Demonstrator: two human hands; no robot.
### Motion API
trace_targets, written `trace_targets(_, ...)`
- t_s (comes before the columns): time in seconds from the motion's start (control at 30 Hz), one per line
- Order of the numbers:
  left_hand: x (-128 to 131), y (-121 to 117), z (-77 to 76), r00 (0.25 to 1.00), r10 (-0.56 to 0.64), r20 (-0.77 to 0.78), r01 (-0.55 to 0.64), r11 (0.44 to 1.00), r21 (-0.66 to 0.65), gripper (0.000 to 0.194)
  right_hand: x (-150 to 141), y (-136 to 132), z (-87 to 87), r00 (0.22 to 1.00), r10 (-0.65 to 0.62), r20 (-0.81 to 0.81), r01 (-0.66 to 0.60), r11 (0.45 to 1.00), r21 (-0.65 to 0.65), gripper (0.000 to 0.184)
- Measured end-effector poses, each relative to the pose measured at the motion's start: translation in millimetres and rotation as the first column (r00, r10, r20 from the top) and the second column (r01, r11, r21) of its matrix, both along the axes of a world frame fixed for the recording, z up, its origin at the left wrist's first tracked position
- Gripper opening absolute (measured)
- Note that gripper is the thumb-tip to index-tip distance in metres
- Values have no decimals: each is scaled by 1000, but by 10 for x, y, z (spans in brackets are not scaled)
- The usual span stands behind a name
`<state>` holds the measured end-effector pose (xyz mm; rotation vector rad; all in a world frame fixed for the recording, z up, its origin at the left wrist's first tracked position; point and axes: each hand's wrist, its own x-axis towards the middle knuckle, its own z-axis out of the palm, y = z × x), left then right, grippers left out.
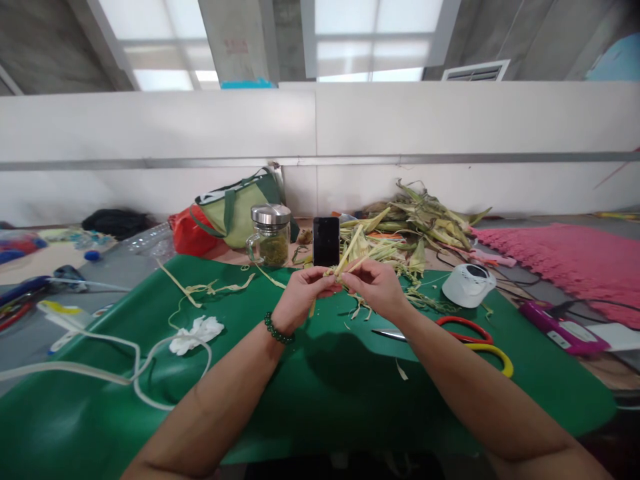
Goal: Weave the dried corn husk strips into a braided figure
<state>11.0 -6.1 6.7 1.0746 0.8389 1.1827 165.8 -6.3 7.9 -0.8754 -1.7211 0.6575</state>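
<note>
Both hands meet above the middle of a green mat (320,413). Between my fingers are pale yellow-green corn husk strips (351,248), with long ends sticking up and to the right. My left hand (306,293), with a dark green bead bracelet (278,329) on its wrist, pinches the husk from the left. From the right, my right hand (375,285) pinches the same strips; its fingertips almost touch the left ones. Scissors (477,343) with one red and one yellow handle lie partly under my right forearm.
Behind the hands stand a dark phone (326,241) and a glass jar (273,243) with a metal lid. A heap of corn husks (430,213) lies at the back right, near a white roll-like object (469,285). Crumpled tissue (196,335) and a white cable (137,360) lie left.
</note>
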Motion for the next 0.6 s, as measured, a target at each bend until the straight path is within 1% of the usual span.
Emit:
trace_targets(0.03, -5, 4, -1, 1000, 14, 12, -14, 1000, -3, 28, 9, -14, 2, 999, -8, 32, 5, 997, 76, 18)
trace_targets(0.07, -9, 8, -2, 999, 31, 28, -31, 1000, -6, 28, 16, -33, 0, 996, -26, 87, 10, 984, 180, 15)
trace_targets(0.1, -13, 11, -2, 998, 45, 45, -45, 999, -6, 28, 20, -53, -7, 985, -53, 167, 1, 955, 298, 13)
trace_targets(0.13, -16, 13, -2, 996, 57, 65, -57, 998, -3, 29, 20, -75, -19, 962, -84, 261, -32, 912, 409, 11)
trace_targets(0.17, -18, 15, 0, 994, 63, 87, -63, 998, 1, 29, 15, -95, -37, 927, -108, 358, -89, 865, 493, 12)
trace_targets(0.2, -20, 16, 5, 992, 65, 109, -66, 998, 3, 29, 6, -111, -61, 888, -126, 443, -152, 829, 538, 16)
trace_targets(0.23, -22, 16, 11, 989, 65, 130, -66, 998, 3, 29, -8, -121, -88, 849, -131, 513, -202, 815, 542, 20)
trace_targets(0.27, -25, 17, 19, 987, 64, 149, -64, 998, -2, 28, -24, -124, -116, 821, -126, 557, -224, 826, 517, 23)
trace_targets(0.3, -30, 18, 28, 984, 66, 166, -65, 998, -11, 28, -40, -119, -143, 804, -103, 586, -227, 857, 462, 24)
trace_targets(0.33, -37, 20, 37, 981, 74, 178, -71, 997, -24, 27, -56, -107, -166, 800, -67, 596, -211, 899, 384, 23)
trace_targets(0.4, -57, 24, 53, 978, 89, 189, -82, 996, -45, 25, -77, -69, -190, 831, 18, 557, -138, 975, 175, 18)
trace_targets(0.43, -68, 24, 59, 978, 86, 188, -77, 996, -53, 25, -80, -46, -188, 864, 60, 501, -107, 992, 65, 16)
trace_targets(0.47, -79, 24, 65, 980, 70, 184, -60, 996, -59, 24, -78, -22, -177, 901, 110, 420, -101, 994, -43, 16)
trace_targets(0.5, -89, 22, 70, 983, 41, 177, -30, 998, -62, 24, -68, 0, -157, 931, 176, 319, -135, 980, -148, 18)
trace_targets(0.53, -97, 18, 76, 986, 2, 164, 9, 998, -63, 24, -52, 20, -128, 944, 258, 205, -205, 947, -248, 20)
trace_targets(0.57, -103, 13, 83, 988, -39, 152, 49, 997, -61, 24, -29, 35, -93, 934, 346, 95, -296, 893, -338, 21)
trace_targets(0.6, -106, 6, 89, 988, -75, 138, 84, 995, -54, 25, 0, 47, -53, 906, 423, 6, -382, 826, -415, 21)
